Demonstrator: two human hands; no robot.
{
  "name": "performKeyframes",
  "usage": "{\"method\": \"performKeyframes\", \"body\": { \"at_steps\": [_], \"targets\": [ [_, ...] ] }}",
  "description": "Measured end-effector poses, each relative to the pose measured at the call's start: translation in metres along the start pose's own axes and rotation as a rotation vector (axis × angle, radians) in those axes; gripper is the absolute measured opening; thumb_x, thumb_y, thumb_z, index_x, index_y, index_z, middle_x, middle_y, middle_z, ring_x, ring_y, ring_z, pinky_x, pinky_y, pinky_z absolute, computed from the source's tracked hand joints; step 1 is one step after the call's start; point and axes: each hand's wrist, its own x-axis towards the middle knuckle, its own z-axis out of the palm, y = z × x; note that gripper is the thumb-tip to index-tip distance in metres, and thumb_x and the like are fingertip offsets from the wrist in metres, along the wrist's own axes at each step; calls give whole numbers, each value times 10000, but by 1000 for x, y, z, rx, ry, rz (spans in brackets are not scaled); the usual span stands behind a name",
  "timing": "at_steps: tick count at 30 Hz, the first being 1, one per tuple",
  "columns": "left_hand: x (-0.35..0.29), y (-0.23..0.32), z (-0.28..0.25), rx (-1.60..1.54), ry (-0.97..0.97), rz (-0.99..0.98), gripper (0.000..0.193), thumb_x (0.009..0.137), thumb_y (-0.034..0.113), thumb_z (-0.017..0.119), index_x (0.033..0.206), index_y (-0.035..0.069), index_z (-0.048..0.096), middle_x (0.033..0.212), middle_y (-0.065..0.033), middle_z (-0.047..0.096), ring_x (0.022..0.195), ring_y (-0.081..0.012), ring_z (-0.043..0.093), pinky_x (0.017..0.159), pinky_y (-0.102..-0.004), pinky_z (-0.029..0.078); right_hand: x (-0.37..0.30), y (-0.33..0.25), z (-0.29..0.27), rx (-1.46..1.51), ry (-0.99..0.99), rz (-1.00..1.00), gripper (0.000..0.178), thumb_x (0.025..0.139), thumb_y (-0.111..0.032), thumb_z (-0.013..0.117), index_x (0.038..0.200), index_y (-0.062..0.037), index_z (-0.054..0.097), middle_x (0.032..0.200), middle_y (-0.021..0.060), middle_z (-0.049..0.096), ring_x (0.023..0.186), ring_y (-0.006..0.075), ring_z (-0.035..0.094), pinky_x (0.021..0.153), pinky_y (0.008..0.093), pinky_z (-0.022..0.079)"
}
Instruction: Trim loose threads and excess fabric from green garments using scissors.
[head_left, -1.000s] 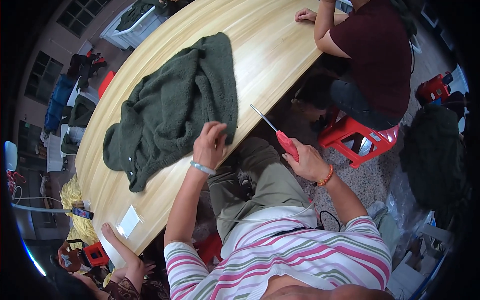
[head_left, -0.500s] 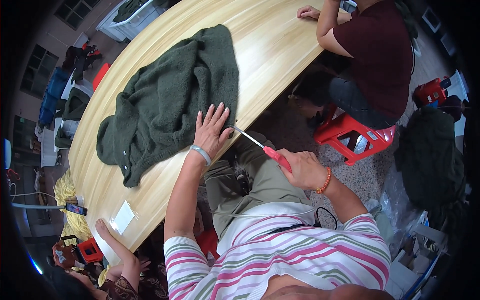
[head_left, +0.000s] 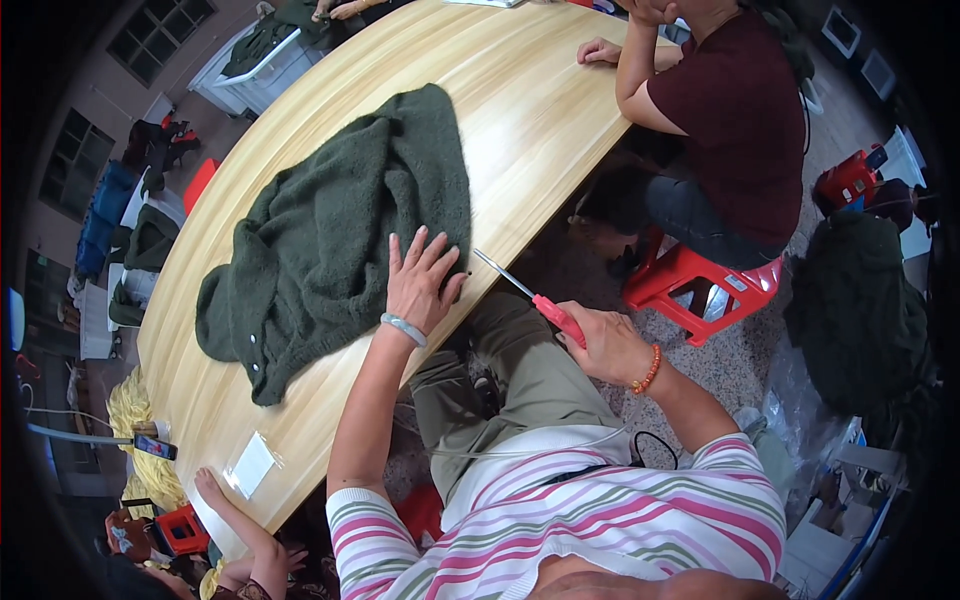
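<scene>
A dark green fuzzy knit garment (head_left: 340,210) lies bunched on the pale wood table, with small light buttons near its lower left end. My left hand (head_left: 419,285) rests flat on the garment's near right edge, fingers spread. In my right hand (head_left: 603,343), fingers wrap round the red handle of a screwdriver (head_left: 508,274), its thin metal shaft pointing up and left. The tip stands beside the garment's right edge; whether it touches the table I cannot tell. A small dark speck shows by that edge, near my left thumb.
On the right of the curved table (head_left: 540,90), a person in a dark red shirt (head_left: 745,130) sits on a red stool (head_left: 705,290). Another person's arm (head_left: 245,520) lies at the lower left, by a white card (head_left: 250,464). Dark garments fill a white bin (head_left: 245,90) at the back.
The view has shifted slightly. The screwdriver's tip has moved from beside my left thumb to farther up along the garment's right edge. My left hand stays on the garment.
</scene>
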Motion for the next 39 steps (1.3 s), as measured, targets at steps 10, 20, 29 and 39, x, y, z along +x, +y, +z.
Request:
{"method": "performKeyframes", "body": {
  "at_steps": [10, 20, 29, 39],
  "targets": [
    [23, -5, 23, -74, -136, -60, 481, 946, 360, 498, 1395, 194, 454, 1513, -94, 315, 1408, -320, 250, 1148, -506, 156, 14, -7, 2, -150, -98, 73, 308, 853, -220, 583, 1125, -95, 510, 833, 209, 657, 800, 406, 642, 742, 497, 491],
    [21, -3, 19, -91, -182, -112, 464, 951, 394, 487, 1391, 249, 467, 1528, -120, 274, 1422, -347, 204, 1139, -549, 122, 13, -6, -2, -108, 0, 89, 281, 852, -198, 580, 1101, -80, 524, 804, 207, 660, 783, 406, 645, 739, 503, 490],
    [22, 2, 17, -124, -175, -112, 455, 946, 392, 497, 1372, 234, 494, 1516, -124, 296, 1415, -344, 221, 1136, -564, 100, 15, -2, -4, -46, 33, 104, 293, 856, -195, 578, 1115, -75, 515, 848, 215, 659, 811, 422, 634, 757, 514, 486],
    [54, -18, 30, -108, 170, -35, 390, 890, 328, 586, 1223, 126, 607, 1368, -120, 492, 1323, -338, 379, 1117, -536, 213, 20, 9, 2, -25, 71, 48, 355, 855, -216, 592, 1175, -87, 510, 846, 221, 647, 809, 427, 625, 723, 505, 494]
  ]
}}
